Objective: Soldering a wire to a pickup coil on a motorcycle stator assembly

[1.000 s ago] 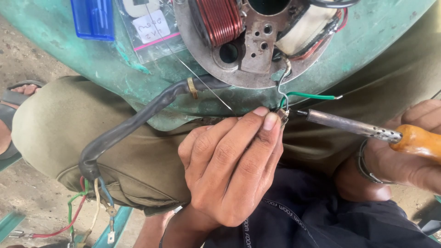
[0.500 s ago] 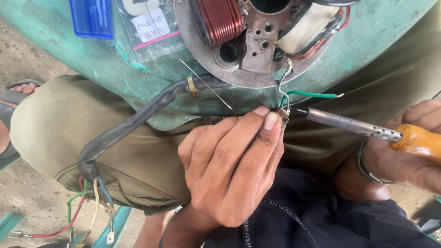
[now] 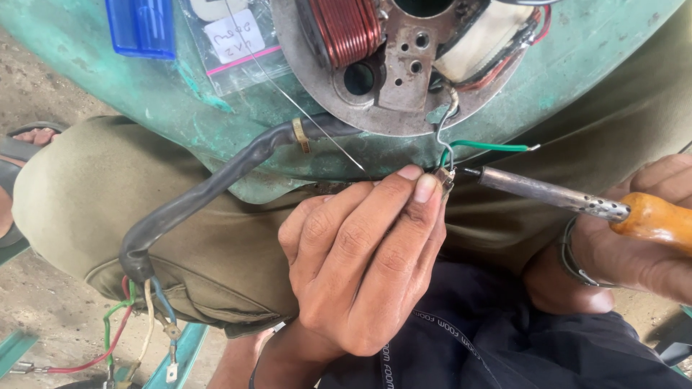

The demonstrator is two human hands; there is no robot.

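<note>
My left hand pinches a small metal terminal at the end of a grey wire, just below the round stator plate with its red copper coil. A thin solder wire runs up from my fingers. My right hand grips the orange handle of a soldering iron, and its tip touches the terminal. A green wire sticks out to the right above the tip.
The stator lies on a worn green table. A black sheathed cable hangs off its edge, ending in coloured leads. A blue plastic box and a clear bag lie at the top left. A sandalled foot shows at the left.
</note>
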